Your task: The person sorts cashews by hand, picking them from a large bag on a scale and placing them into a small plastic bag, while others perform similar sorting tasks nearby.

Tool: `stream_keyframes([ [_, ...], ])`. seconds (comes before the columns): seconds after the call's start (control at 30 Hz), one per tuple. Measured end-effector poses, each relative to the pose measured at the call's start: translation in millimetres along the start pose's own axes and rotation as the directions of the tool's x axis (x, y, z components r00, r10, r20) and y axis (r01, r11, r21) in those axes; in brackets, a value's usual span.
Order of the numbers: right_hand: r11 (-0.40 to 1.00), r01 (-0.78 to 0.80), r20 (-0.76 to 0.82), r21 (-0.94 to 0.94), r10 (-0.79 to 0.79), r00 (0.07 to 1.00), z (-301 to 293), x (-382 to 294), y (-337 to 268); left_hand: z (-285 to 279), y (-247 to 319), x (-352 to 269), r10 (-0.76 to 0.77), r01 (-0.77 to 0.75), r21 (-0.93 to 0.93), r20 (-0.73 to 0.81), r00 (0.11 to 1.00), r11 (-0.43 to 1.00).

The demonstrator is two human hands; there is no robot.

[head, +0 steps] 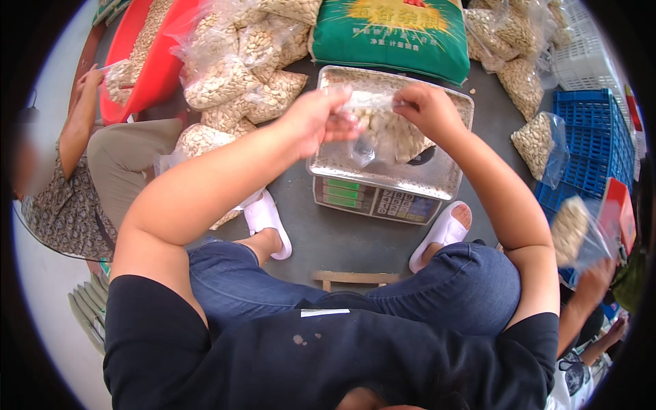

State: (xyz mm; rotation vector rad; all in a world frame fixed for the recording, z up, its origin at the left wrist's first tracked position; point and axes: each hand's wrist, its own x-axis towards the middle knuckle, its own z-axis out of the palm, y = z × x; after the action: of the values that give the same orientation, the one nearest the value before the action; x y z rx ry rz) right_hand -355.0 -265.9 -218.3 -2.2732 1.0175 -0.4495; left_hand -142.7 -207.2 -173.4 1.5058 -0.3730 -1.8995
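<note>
A clear plastic bag of pale, flat beans or seeds (pixel 397 136) is over the steel pan (pixel 333 166) of a digital weighing scale. My right hand (pixel 429 108) pinches the bag's upper edge at its right corner. At the opposite corner is my left hand (pixel 320 120), blurred by motion, with its thumb and fingers spread around the edge. Whether those left fingers grip the plastic is unclear. Below the pan, the scale's front panel (pixel 376 200) shows green displays and a keypad.
Filled bags (pixel 220 82) are heaped at left, beside a red tub (pixel 174 46) of loose seeds. A green printed sack (pixel 389 41) lies behind the scale. Blue crates (pixel 594 133) stand at right. Co-workers' hands (pixel 91 79) hold bags at both sides, the right one (pixel 597 279) blurred.
</note>
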Motion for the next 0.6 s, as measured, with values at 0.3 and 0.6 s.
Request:
stream_keyframes([
  [0.3,0.979,0.047,-0.353,-0.200,-0.117,0.928,-63.6,-53.9,-20.6,-16.6,-9.7,4.0,0.261,-0.266,0.561,0.090,0.961,0.784],
  [0.6,0.793,0.229,0.543,-0.564,0.148,0.826,-34.3,-14.9,-53.5,0.2,12.8,13.2,0.449,-0.409,0.673,0.125,0.885,0.617],
])
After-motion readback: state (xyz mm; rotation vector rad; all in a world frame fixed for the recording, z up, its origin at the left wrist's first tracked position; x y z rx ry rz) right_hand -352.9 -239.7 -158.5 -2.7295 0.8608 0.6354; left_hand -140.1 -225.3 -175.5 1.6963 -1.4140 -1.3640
